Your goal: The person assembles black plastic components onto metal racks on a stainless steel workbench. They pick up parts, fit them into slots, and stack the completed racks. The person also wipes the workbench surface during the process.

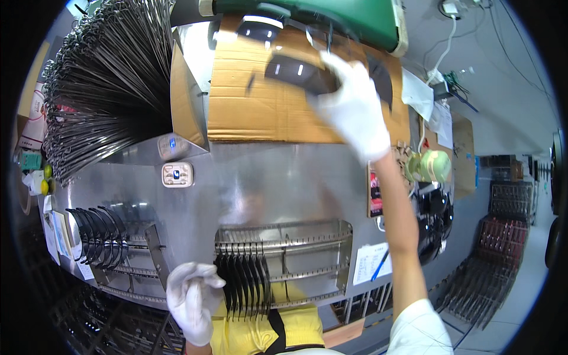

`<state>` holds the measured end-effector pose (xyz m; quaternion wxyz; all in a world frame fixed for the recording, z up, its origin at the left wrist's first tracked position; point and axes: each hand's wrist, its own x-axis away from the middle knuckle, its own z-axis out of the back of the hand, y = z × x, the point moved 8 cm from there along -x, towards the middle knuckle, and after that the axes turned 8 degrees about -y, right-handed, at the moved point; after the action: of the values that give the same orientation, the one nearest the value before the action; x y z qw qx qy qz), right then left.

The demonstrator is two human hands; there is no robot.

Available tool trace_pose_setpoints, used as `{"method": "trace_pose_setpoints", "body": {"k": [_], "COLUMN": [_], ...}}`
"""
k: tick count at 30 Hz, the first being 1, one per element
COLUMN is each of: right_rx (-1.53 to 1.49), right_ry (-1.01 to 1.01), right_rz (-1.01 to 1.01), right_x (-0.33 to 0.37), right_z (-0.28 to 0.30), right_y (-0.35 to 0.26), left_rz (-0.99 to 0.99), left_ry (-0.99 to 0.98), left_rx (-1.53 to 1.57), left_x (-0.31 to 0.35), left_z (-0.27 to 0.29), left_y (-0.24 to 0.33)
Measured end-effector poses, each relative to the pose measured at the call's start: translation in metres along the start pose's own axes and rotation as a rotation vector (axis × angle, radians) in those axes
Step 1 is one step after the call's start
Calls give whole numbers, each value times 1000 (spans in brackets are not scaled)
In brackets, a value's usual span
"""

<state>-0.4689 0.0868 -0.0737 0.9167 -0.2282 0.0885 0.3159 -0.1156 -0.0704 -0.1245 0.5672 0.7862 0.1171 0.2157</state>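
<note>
My right hand (352,106), in a white glove, reaches far over the cardboard sheet (254,118). Its fingers are closed on a dark curved lens (299,72), which is smeared by motion. More dark lenses lie near the cardboard's far edge, one pale-edged lens (260,28) among them. Low on the left, my white-gloved left hand (192,299) has its fingers loosely bent and apart, with nothing visible in them. Its fingertips are beside a row of dark curved lenses (245,284) standing upright in a slotted metal rack (313,254).
A large bundle of hooked metal wires (112,83) fills the far left. An earbud case (177,175) lies on the metal table. Another lens-filled rack (109,236) stands left. A paper with a blue pen (380,266) lies right, and a green belt (367,21) runs behind.
</note>
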Motion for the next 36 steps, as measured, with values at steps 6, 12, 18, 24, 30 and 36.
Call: {"method": "trace_pose_setpoints", "body": {"k": [6, 12, 18, 24, 30, 36], "right_rx": [-239, -675, -491, 178, -539, -699], "right_ry": [-258, -357, -285, -126, -264, -560], "right_rz": [3, 251, -432, -133, -428, -528], "right_x": [208, 257, 287, 285, 322, 361], "right_z": [64, 87, 45, 45, 30, -51], "right_y": [-140, -238, -170, -246, -154, -136], "left_rz": [121, 13, -308, -228, -220, -72], "left_ry": [-372, -455, -451, -281, -745, -793], "left_rx": [119, 835, 651, -51, 923, 915], "left_x": [-8, 36, 69, 81, 82, 95], "left_z": [-67, -65, -44, -30, 6, 13], "left_y": [-12, 19, 33, 28, 75, 73]}}
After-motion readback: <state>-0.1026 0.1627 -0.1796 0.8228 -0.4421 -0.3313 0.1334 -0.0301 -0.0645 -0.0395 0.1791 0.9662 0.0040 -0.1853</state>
